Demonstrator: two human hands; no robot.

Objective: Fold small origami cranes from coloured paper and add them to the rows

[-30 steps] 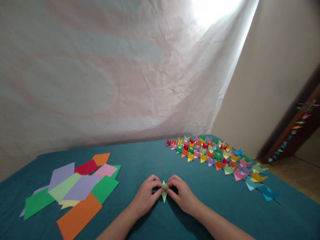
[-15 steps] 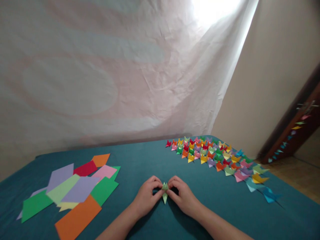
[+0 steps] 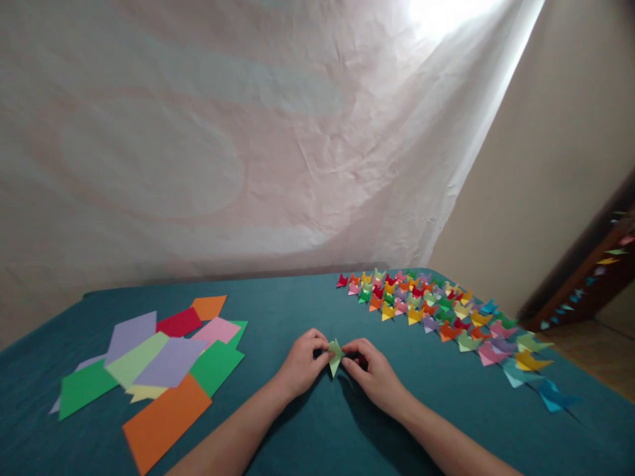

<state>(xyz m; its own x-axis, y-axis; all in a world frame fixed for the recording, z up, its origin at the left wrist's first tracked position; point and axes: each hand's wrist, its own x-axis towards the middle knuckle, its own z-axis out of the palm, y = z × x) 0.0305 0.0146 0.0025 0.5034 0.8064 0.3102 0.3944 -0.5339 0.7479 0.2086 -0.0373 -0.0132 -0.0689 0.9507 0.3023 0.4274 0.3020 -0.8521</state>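
A small light-green origami bird (image 3: 335,359), folded with points at its top and bottom, is held upright just over the middle of the cloth. My left hand (image 3: 308,360) pinches its left side between thumb and fingers. At the right side of the folded paper is my right hand (image 3: 371,371), its thumb and index finger closed at the paper's edge. My fingers cover parts of both sides of the fold.
Flat coloured paper sheets (image 3: 171,413) lie overlapping on the teal tablecloth (image 3: 278,297) at left. Rows of small folded paper birds (image 3: 414,316) stand at right. A pale hanging sheet (image 3: 278,178) is behind the table, and a brown door (image 3: 590,284) is at far right.
My hands have raised the light-green bird slightly and turned it a little. My right fingers have drawn back to its right edge. The whole view has shifted slightly.
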